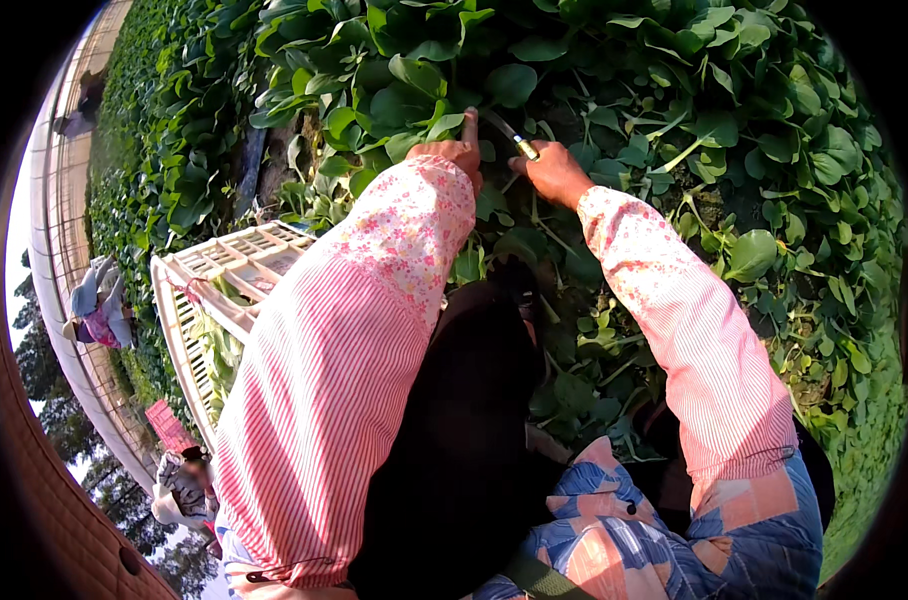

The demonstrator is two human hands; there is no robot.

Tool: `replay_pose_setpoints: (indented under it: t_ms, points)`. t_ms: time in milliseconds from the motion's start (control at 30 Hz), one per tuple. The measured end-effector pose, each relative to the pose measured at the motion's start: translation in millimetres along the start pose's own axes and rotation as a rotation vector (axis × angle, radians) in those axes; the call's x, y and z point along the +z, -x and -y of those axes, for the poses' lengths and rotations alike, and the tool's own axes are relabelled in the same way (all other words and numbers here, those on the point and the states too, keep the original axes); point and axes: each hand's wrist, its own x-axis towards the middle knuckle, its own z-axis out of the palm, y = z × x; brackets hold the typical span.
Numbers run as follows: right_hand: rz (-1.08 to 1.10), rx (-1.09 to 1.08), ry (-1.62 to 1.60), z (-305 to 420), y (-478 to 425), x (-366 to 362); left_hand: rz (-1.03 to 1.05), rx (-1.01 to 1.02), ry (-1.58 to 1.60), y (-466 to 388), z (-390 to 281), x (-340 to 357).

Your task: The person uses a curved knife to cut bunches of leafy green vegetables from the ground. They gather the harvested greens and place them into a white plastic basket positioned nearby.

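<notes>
My left hand [460,154] is among the leaves of a leafy green plant [416,97], its index finger stretched out. Its other fingers are mostly hidden, so whether it grips a stem cannot be told. Just to the right, my right hand [557,172] is closed around the handle of a small bladed tool, a knife or sickle [527,148] with a brass-coloured ferrule. The thin blade points up and left towards the plant, close to my left fingertip. Part of the blade is lost among the leaves. Both arms wear pink striped and floral sleeves.
A white plastic crate [180,274] with leafy greens inside stands left of my left arm. Loose or leaning greens [679,157] cover the soil at right. Other people [98,307] are at the far left, near a pink crate [170,425] and a long greenhouse [56,187].
</notes>
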Motion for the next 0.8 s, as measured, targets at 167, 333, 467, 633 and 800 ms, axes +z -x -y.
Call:
replay_pose_setpoints:
  t_ms: [167,333,467,633,800]
  points:
    - [0.056,-0.004,-0.047,0,-36,35,-0.052,-0.214,0.103,-31,49,9]
    - [0.099,0.062,-0.142,-10,-45,43,-0.253,-0.184,0.195,-40,66,23]
    - [0.012,0.068,-0.132,-5,-35,47,-0.375,-0.182,0.290,-47,80,35]
    - [-0.022,0.062,-0.126,-7,-34,51,-0.385,-0.206,0.342,-49,81,36]
    - [-0.052,-0.004,-0.088,-8,-29,56,-0.353,-0.230,0.344,-47,81,34]
